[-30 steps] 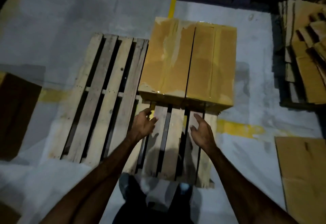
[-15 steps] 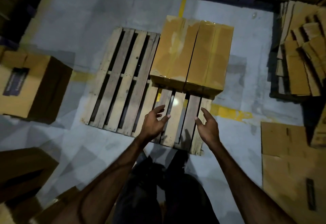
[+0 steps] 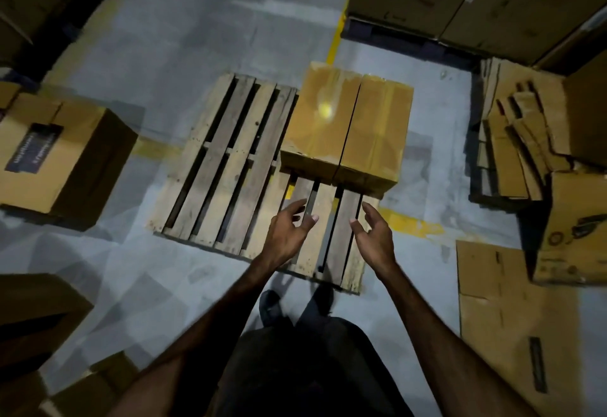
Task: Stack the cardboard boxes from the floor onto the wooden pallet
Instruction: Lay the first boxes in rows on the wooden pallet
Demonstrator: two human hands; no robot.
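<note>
floor: grey concrete warehouse bay, yellow line paint, dim light
feet: dark shoes just short of the wooden pallet [image 3: 230,166] near edge
left hand [image 3: 287,235]: fingers spread and relaxed, holds nothing, over the near slats
right hand [image 3: 374,237]: same, fingers loose, empty, over the pallet's near right corner
stacked box [image 3: 348,127]: on the pallet's far right part, long axis running away from me, apart from both hands
next box [image 3: 62,153]: on the floor, well off to the left, beyond the pallet's left edge, label on top
key relation: likely next pick lies left; left hand is nearer, so a turn left is needed
free slots: pallet's left half bare
clutter: flattened cardboard [image 3: 505,311] right, not obviously task stock
</note>
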